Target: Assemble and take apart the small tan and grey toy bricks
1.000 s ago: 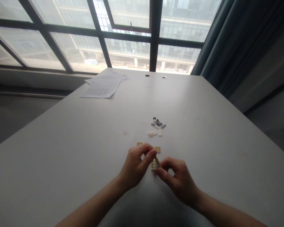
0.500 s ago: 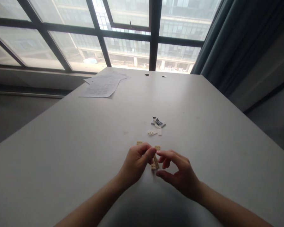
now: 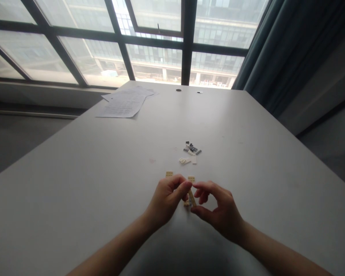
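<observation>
My left hand (image 3: 170, 195) is closed, its thumb and forefinger pinching the upper end of a long, narrow tan building brick (image 3: 192, 197). My right hand (image 3: 215, 203) curves round from the other side. Its thumb meets the brick's lower end and its forefinger is by the upper end, close to my left fingertips. Another tan piece (image 3: 186, 203) shows under the fingers, partly hidden. Just beyond my hands lie two studded tan plates, one on the left (image 3: 169, 174) and one on the right (image 3: 191, 179).
Farther up the white table (image 3: 117, 161) is a small pile of dark grey bricks (image 3: 192, 148), with white flat pieces (image 3: 184, 161) on its near side. Printed papers (image 3: 123, 104) rest at the far left. Windows and a dark blue curtain (image 3: 264, 50) stand beyond.
The long tan brick has swung slightly to the right at its lower end. My right thumb, apart from it before, now touches that end. My left fingertips have shifted slightly right.
</observation>
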`<state>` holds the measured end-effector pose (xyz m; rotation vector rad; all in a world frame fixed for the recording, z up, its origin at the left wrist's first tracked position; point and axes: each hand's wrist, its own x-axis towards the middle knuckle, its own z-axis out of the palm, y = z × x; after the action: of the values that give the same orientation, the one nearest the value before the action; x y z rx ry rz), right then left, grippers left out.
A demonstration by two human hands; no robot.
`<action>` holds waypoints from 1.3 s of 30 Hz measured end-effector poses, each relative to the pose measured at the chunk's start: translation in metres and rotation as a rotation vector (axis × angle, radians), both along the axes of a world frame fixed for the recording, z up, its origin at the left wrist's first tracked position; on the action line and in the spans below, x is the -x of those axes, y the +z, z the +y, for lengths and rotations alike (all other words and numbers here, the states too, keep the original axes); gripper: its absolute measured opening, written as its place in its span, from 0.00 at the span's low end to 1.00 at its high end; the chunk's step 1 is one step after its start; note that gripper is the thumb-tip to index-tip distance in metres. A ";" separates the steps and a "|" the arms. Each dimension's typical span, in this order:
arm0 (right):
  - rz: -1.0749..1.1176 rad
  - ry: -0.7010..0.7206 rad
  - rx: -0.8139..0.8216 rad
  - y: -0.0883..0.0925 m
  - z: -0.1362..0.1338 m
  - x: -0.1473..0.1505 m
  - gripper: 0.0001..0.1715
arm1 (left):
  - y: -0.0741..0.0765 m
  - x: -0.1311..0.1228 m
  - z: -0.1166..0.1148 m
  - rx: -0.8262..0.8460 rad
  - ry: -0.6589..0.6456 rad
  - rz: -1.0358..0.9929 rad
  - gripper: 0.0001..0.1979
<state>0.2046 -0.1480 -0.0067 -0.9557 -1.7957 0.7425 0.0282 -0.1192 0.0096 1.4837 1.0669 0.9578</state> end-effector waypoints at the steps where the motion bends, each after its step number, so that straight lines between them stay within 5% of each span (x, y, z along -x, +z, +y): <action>1: -0.003 0.018 0.001 0.000 0.000 0.000 0.29 | 0.000 0.000 0.000 0.001 -0.020 0.004 0.18; 9: -0.030 0.115 0.024 0.006 0.001 -0.002 0.35 | -0.007 0.000 0.000 0.015 -0.073 0.013 0.19; 16: -0.138 0.122 -0.037 0.018 0.007 -0.010 0.28 | -0.005 0.001 0.000 -0.017 -0.071 0.074 0.18; 23: -0.347 -0.096 -0.008 0.010 0.038 -0.042 0.23 | -0.002 0.013 0.009 -0.178 0.188 0.077 0.18; 28: -0.510 -0.065 0.178 -0.013 0.053 -0.051 0.22 | -0.006 0.018 0.016 -0.221 0.324 0.033 0.15; 39: -0.602 -0.068 0.155 -0.023 0.051 -0.044 0.28 | -0.022 0.022 0.024 -0.257 0.459 -0.102 0.09</action>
<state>0.2490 -0.0966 -0.0301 -1.4480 -2.2237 0.5925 0.0061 -0.0947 -0.0123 1.3983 1.2735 1.5245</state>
